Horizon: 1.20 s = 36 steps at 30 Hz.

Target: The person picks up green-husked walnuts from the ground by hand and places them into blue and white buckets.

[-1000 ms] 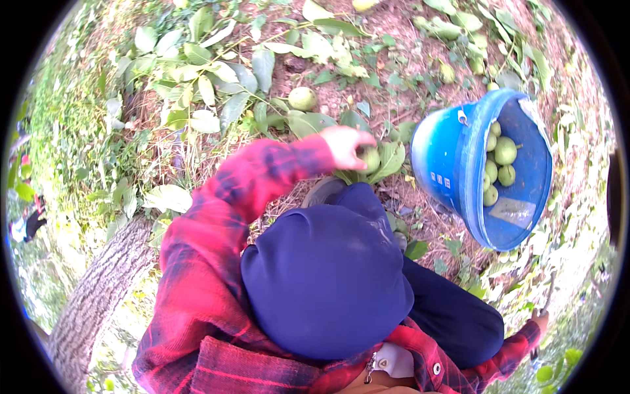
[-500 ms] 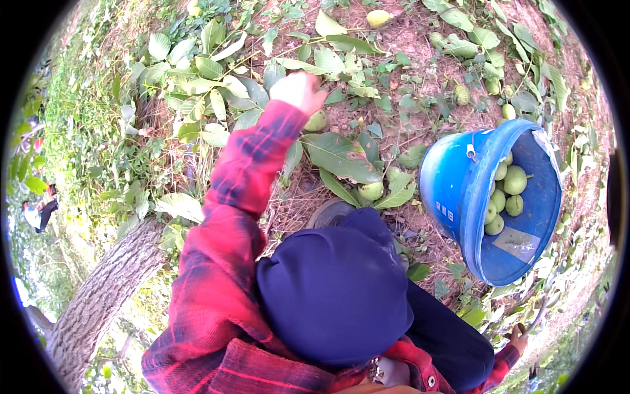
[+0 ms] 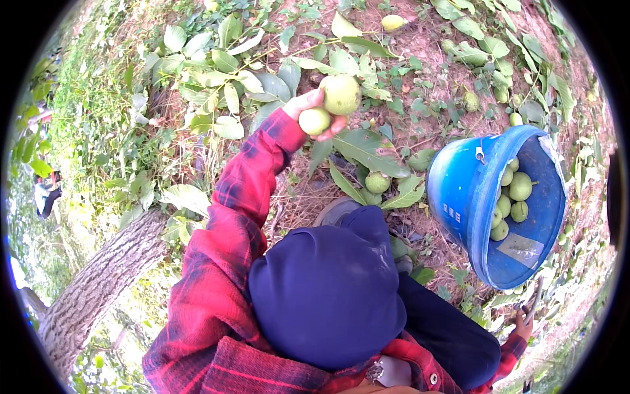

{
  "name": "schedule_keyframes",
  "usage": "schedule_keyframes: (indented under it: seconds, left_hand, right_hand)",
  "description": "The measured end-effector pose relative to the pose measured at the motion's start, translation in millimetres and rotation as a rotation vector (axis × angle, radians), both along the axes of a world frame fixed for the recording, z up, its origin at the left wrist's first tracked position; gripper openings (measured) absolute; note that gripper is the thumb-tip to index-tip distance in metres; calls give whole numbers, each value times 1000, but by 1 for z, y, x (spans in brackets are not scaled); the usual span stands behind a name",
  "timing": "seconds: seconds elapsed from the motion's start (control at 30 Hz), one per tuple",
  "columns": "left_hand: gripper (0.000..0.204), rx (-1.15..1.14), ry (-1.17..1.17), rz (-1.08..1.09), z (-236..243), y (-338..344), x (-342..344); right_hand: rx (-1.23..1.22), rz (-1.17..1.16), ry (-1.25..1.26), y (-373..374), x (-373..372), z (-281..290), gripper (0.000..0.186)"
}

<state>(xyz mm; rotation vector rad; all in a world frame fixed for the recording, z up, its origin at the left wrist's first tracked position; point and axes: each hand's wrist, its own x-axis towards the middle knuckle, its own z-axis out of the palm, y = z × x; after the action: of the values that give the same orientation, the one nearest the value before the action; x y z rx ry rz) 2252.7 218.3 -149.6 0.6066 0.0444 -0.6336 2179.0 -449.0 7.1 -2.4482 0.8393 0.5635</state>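
Observation:
My left hand is closed around two green-husked walnuts, palm turned upward. The larger walnut sits toward the fingertips, and the smaller walnut rests nearer the wrist. Just beyond my knee, a green walnut lies among leaves on the ground. To the right a blue bucket leans over, its mouth facing right, with several green walnuts inside. At the lower right edge my right hand is closed on a thin greyish stick; its full shape is unclear.
A fallen leafy branch spreads over the soil ahead. More walnuts lie scattered at the far side, including a yellowish one and a green one. A tree trunk stands at my left. Another person is at the far left.
My left hand has turned over from a fist near the ground and now shows two walnuts in its palm. One walnut beside its wrist is gone from the ground. The view has shifted slightly.

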Motion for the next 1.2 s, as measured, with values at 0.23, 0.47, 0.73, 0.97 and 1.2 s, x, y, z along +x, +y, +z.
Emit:
schedule_keyframes:
  seconds: [0.23, 0.47, 0.73, 0.97, 1.2]
  left_hand:
    - [56, 161, -441, -185, 111, -97, 54]
    - [17, 1423, -797, 885, 76, -92, 166]
    - [26, 2239, -783, -120, -111, -24, 263]
    - [31, 2447, -670, -123, -104, -60, 253]
    - [54, 1232, -660, 1052, 29, -69, 166]
  right_hand:
    - [11, 7, -42, -12, -19, -6, 35]
    - [10, -84, -46, -7, -50, 19, 34]
    - [-52, -399, 156, -38, -119, 65, 39]
    - [-16, -288, 236, 0, -85, 66, 40]
    - [21, -275, 181, 17, -53, 58, 41]
